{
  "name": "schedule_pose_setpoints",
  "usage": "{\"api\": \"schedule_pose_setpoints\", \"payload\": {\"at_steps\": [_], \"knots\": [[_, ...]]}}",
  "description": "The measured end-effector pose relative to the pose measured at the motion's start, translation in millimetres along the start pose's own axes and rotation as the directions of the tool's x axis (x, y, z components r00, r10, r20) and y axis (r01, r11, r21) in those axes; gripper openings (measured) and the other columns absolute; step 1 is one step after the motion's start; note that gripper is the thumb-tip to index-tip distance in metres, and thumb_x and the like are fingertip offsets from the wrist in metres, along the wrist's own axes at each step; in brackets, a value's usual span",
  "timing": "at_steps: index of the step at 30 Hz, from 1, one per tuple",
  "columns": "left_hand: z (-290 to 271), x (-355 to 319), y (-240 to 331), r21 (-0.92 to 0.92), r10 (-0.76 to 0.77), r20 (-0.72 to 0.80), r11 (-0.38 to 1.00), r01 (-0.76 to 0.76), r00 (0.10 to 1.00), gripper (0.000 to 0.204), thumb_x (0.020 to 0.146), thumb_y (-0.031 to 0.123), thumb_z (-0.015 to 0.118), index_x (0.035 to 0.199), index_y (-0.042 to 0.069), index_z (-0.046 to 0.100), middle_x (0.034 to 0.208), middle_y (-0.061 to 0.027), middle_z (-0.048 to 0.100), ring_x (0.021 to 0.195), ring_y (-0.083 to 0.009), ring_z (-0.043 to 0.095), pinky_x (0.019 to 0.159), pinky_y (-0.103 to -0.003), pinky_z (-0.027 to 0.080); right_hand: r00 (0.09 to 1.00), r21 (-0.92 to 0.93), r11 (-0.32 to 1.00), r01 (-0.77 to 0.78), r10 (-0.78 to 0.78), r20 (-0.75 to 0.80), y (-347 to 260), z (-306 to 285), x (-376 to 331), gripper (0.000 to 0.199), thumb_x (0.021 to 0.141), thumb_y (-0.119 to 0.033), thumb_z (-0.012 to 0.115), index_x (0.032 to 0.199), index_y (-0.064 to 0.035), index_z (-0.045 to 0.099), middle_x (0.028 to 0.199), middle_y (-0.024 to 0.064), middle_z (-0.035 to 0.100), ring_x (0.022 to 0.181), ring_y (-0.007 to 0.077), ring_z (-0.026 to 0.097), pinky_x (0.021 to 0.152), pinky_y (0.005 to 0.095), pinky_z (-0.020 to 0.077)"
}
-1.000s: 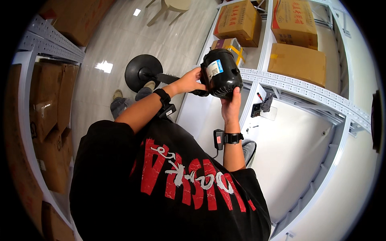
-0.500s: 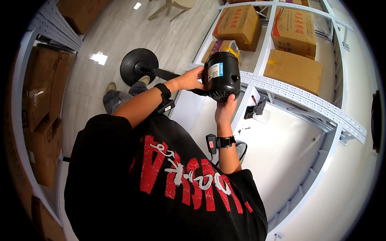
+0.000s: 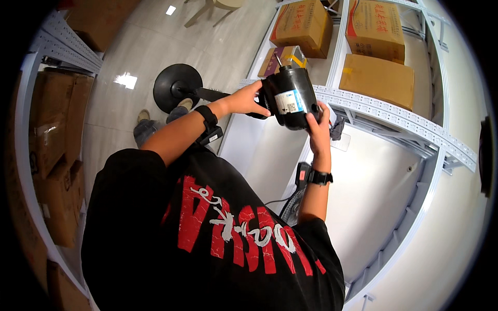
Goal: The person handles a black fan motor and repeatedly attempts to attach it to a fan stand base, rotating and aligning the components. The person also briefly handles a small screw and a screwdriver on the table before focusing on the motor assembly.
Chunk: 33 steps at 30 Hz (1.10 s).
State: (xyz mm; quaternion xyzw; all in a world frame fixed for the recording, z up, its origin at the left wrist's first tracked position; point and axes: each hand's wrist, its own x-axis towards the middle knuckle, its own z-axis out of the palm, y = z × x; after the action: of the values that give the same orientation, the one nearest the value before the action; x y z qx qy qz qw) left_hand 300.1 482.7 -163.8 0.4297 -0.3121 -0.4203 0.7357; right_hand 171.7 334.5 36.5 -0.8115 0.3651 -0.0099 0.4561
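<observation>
The left hand (image 3: pixel 241 100) curls around the bracket at the left of the black motor housing (image 3: pixel 293 85), while the right hand (image 3: pixel 320 129) grasps its lower right, thumb pressed to the shell. On the housing is a white-and-blue label (image 3: pixel 288 102) with a square code; its finer print is too small to read. Above the housing, one carton (image 3: pixel 301 26) bears bold red characters, as does another carton (image 3: pixel 374 31) farther right. Red lettering crossed by white script covers the shirt (image 3: pixel 155 233) below it. Glossy tile floor (image 3: pixel 122 111) spreads left of the housing, around a round black base (image 3: pixel 168 88). Just right of it begins a perforated rack beam (image 3: pixel 384 108), edging a white shelf (image 3: pixel 373 192) lower right.
</observation>
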Motion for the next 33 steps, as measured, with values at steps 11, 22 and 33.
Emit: {"api": "schedule_pose_setpoints", "payload": {"at_steps": [11, 22, 33], "knots": [[12, -8, -33, -0.109, -0.033, -0.071, 0.994, 0.025, 0.997, 0.069, 0.077, 0.020, 0.082, 0.131, 0.000, 0.044, 0.124, -0.0114, 0.057, 0.121, -0.0201, 0.052, 0.107, -0.038, 0.037, 0.981, 0.268, 0.954, -0.131, 0.087, 0.172, 31, -14, 58, 0.055, 0.091, -0.028, 0.060, 0.137, -0.0024, 0.046, 0.125, 0.0094, 0.057, 0.111, 0.0193, 0.058, 0.093, 0.0337, 0.0482], [10, -1, -40, -0.120, -0.036, -0.129, 0.993, 0.020, 0.991, 0.060, 0.077, 0.022, 0.083, 0.120, -0.002, 0.050, 0.112, -0.0101, 0.063, 0.107, -0.0165, 0.059, 0.098, -0.032, 0.044, 0.916, 0.438, 0.825, -0.357, 0.217, 0.337, 97, -41, 133, 0.055, 0.088, -0.040, 0.065, 0.129, -0.0061, 0.053, 0.123, 0.0101, 0.063, 0.112, 0.0242, 0.061, 0.098, 0.0399, 0.0480], [12, -6, -36, -0.172, -0.039, -0.151, 0.985, 0.013, 0.988, 0.063, 0.074, 0.020, 0.085, 0.123, 0.000, 0.051, 0.115, -0.0099, 0.063, 0.108, -0.0182, 0.059, 0.096, -0.033, 0.044, 0.833, 0.550, 0.714, -0.434, 0.084, 0.547, 147, -53, 157, 0.076, 0.086, -0.054, 0.063, 0.138, -0.0011, 0.047, 0.137, 0.0142, 0.055, 0.125, 0.0304, 0.053, 0.110, 0.0454, 0.0367]]}}
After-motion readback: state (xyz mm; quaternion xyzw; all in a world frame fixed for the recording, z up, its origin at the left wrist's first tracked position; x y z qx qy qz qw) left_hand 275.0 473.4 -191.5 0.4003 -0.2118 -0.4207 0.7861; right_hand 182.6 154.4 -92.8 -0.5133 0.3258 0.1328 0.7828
